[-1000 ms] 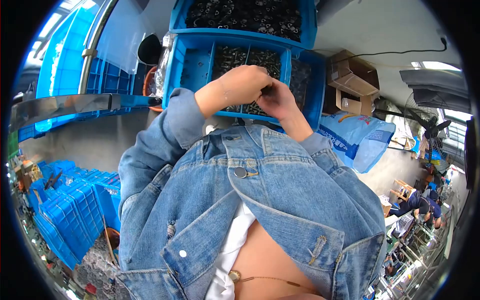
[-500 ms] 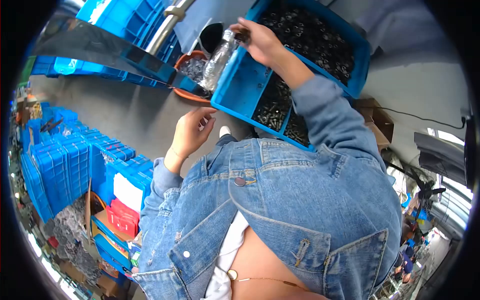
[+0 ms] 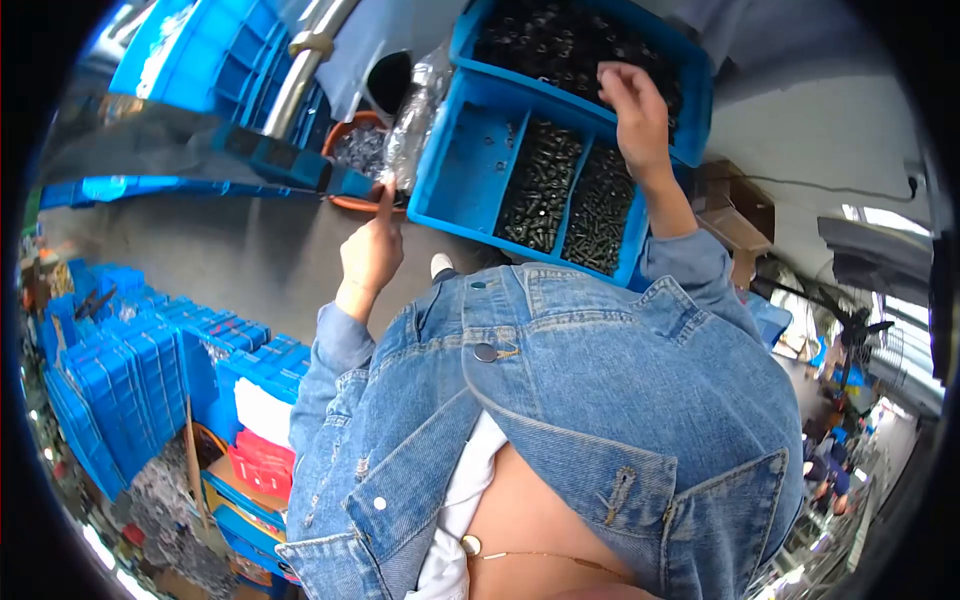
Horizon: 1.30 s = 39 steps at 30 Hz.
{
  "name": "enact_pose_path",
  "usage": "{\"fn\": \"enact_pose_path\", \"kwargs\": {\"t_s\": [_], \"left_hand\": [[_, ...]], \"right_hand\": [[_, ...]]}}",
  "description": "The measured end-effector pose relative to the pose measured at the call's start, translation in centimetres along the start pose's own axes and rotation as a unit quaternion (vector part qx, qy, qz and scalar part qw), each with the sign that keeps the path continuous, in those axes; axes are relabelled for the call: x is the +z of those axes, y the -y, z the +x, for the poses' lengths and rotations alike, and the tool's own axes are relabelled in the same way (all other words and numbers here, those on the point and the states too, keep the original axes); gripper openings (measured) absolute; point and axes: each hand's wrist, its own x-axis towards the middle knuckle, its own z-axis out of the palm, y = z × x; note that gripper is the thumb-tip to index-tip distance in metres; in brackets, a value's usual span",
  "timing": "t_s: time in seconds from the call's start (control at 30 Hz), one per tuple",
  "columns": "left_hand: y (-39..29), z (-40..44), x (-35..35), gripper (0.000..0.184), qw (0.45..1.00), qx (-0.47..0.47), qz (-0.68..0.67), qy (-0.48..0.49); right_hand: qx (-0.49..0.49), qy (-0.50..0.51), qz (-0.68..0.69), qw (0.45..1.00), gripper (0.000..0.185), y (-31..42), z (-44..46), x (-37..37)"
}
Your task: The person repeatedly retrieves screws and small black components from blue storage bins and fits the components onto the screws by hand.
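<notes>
My left hand (image 3: 370, 250) points its index finger up at the lower end of a clear plastic bag strip (image 3: 408, 130). Its other fingers are loosely curled, and I cannot tell if the fingertip touches the plastic. Over the front edge of a blue bin of dark ring-like parts (image 3: 570, 45) hovers my right hand (image 3: 642, 125), fingers bent and apart, with nothing visible in them. Below it is a divided blue tray (image 3: 520, 250). Dark bolts (image 3: 540, 190) fill its middle compartment and smaller screws (image 3: 598, 215) the right one; a few small pieces lie in the left.
An orange-brown tub (image 3: 350, 150) of clear plastic pieces stands left of the bag strip. A metal post (image 3: 300, 75) and a dark machine edge (image 3: 250, 155) reach in from the left. Stacked blue crates (image 3: 130, 350) are at lower left, and a cardboard box (image 3: 740, 205) at right.
My right hand has left the top of the plastic bag, moved right over the bins, and no longer shows the dark parts it held. My left hand has risen, its index finger now extended.
</notes>
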Motion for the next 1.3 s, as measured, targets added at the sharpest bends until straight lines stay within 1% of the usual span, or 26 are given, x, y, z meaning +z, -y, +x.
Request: {"fn": "enact_pose_path", "kwargs": {"t_s": [0.03, 0.07, 0.1, 0.13, 0.2, 0.23, 0.27, 0.3, 0.33, 0.4, 0.53, 0.6, 0.73, 0.8, 0.83, 0.93, 0.97, 1.0, 1.07, 1.1, 1.13, 1.17, 1.2, 1.23, 1.27, 1.3], "left_hand": [[0.0, -0.1, -0.4, 0.065, 0.999, 0.026, -0.004, -0.038], [-0.6, -0.2, -0.6, 0.057, 0.989, 0.064, -0.052, -0.119], [-1.9, 0.0, -1.5, 0.048, 0.981, 0.079, -0.118, -0.129], [-3.2, 0.1, -2.2, 0.039, 0.969, 0.092, -0.184, -0.137], [-5.8, 2.0, -2.6, 0.028, 0.950, 0.201, -0.190, -0.143], [-7.1, 3.5, -2.4, 0.024, 0.937, 0.254, -0.192, -0.147], [-8.2, 4.8, -1.8, 0.022, 0.947, 0.262, -0.146, -0.118], [-9.1, 6.5, -1.0, 0.019, 0.954, 0.269, -0.099, -0.089], [-9.5, 9.0, 0.7, 0.019, 0.955, 0.280, -0.069, -0.064], [-10.7, 13.1, 3.1, 0.021, 0.958, 0.284, -0.018, -0.029], [-11.8, 17.5, 5.4, 0.021, 0.971, 0.232, 0.055, 0.031], [-11.8, 18.0, 6.0, 0.017, 0.966, 0.244, 0.082, 0.015], [-11.9, 18.3, 6.6, 0.013, 0.962, 0.262, 0.080, -0.018], [-11.8, 19.0, 7.2, 0.014, 0.944, 0.298, 0.140, -0.024], [-11.8, 19.3, 7.3, 0.014, 0.939, 0.304, 0.157, -0.030], [-11.6, 19.5, 7.4, 0.013, 0.933, 0.309, 0.182, -0.039], [-11.5, 19.7, 7.4, 0.013, 0.934, 0.305, 0.182, -0.038], [-11.3, 19.8, 7.5, 0.013, 0.936, 0.300, 0.183, -0.037], [-10.8, 19.9, 7.6, 0.011, 0.942, 0.294, 0.147, -0.071], [-10.6, 19.9, 7.6, 0.012, 0.944, 0.291, 0.129, -0.089], [-11.1, 19.3, 6.5, 0.012, 0.960, 0.258, 0.069, -0.089], [-11.3, 18.4, 5.2, 0.013, 0.971, 0.223, 0.007, -0.089], [-11.7, 17.3, 4.0, 0.015, 0.977, 0.187, -0.054, -0.090], [-11.7, 16.7, 3.5, 0.017, 0.966, 0.147, -0.184, -0.104], [-11.6, 15.8, 2.8, 0.017, 0.929, 0.090, -0.357, -0.050], [-11.4, 15.0, 1.8, 0.017, 0.856, 0.030, -0.516, 0.005]], "right_hand": [[0.004, 0.004, -0.070, 0.998, 0.024, -0.9, -1.3, -1.4], [0.008, 0.010, -0.138, 0.990, 0.022, -1.8, -2.8, -2.5], [-0.003, 0.044, -0.222, 0.974, 0.020, -3.1, -4.2, -3.7], [0.040, 0.105, -0.278, 0.954, 0.024, -2.9, -5.8, -4.4], [-0.001, 0.207, -0.371, 0.905, 0.035, -5.5, -8.7, -4.9], [-0.028, 0.235, -0.426, 0.873, 0.040, -6.4, -10.4, -4.6], [-0.055, 0.262, -0.479, 0.836, 0.045, -6.9, -12.0, -4.0], [-0.048, 0.280, -0.517, 0.808, 0.048, -6.8, -13.1, -3.1], [-0.070, 0.256, -0.544, 0.796, 0.046, -6.9, -14.0, -2.6], [-0.051, 0.268, -0.491, 0.827, 0.043, -7.0, -14.7, -2.4], [-0.064, 0.260, -0.466, 0.843, 0.033, -5.6, -15.1, -3.2], [-0.068, 0.259, -0.453, 0.850, 0.027, -6.5, -15.0, -3.7], [-0.028, 0.308, -0.370, 0.876, 0.019, -7.4, -13.1, -4.7], [0.010, 0.349, -0.328, 0.878, 0.017, -7.9, -11.4, -5.1], [-0.007, 0.350, -0.330, 0.877, 0.015, -8.1, -10.9, -5.0], [0.000, 0.349, -0.311, 0.884, 0.013, -8.7, -10.2, -5.0], [-0.025, 0.333, -0.309, 0.891, 0.014, -8.9, -10.4, -5.2], [-0.009, 0.319, -0.280, 0.906, 0.013, -8.5, -10.4, -5.3], [0.022, 0.290, -0.222, 0.931, 0.012, -7.4, -10.6, -5.8], [0.102, 0.283, -0.129, 0.945, 0.012, -6.0, -10.4, -6.4], [0.179, 0.272, -0.035, 0.945, 0.011, -4.4, -10.2, -7.1], [0.255, 0.257, 0.059, 0.930, 0.011, -3.6, -10.2, -7.8], [0.283, 0.246, 0.192, 0.907, 0.012, -3.6, -10.3, -8.6], [0.306, 0.230, 0.321, 0.866, 0.014, -3.8, -10.4, -9.6], [0.324, 0.209, 0.445, 0.809, 0.015, -3.9, -10.5, -10.1], [0.317, 0.196, 0.483, 0.793, 0.021, -3.9, -10.7, -10.2]]}}
